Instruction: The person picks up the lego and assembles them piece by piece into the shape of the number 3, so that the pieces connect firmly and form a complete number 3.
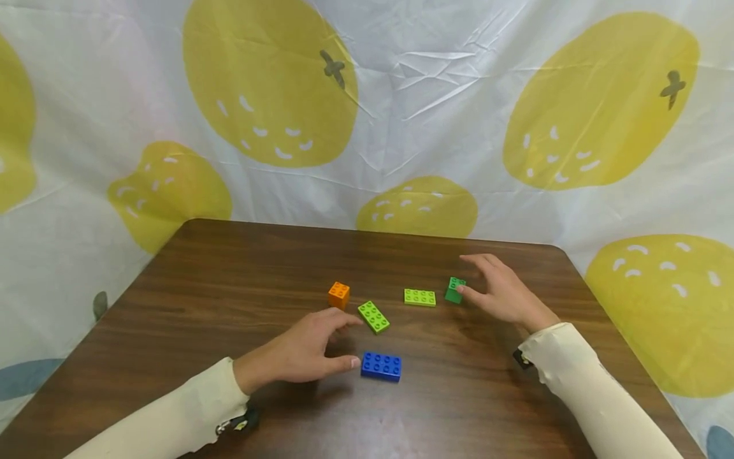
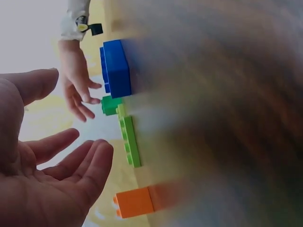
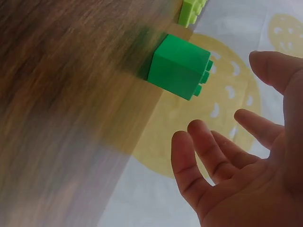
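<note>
My left hand (image 1: 304,347) hovers over the table with thumb and fingers spread, holding nothing. Its thumb tip is close to a blue toy building brick (image 1: 381,366); whether they touch I cannot tell. Beyond its fingertips lies a flat lime-green brick (image 1: 374,317), and an orange brick (image 1: 339,294) stands behind the hand. On the right, my right hand (image 1: 504,293) is spread beside a green brick (image 1: 455,289), its thumb overlapping that brick in the head view. The right wrist view has a gap between the fingers and the green brick (image 3: 177,66). Nothing is in that palm.
A second flat lime-green brick (image 1: 420,297) lies left of the green one. All the bricks rest on a dark brown wooden table (image 1: 258,268) with rounded far corners. Behind it hangs a white cloth (image 1: 413,127) printed with yellow fruit.
</note>
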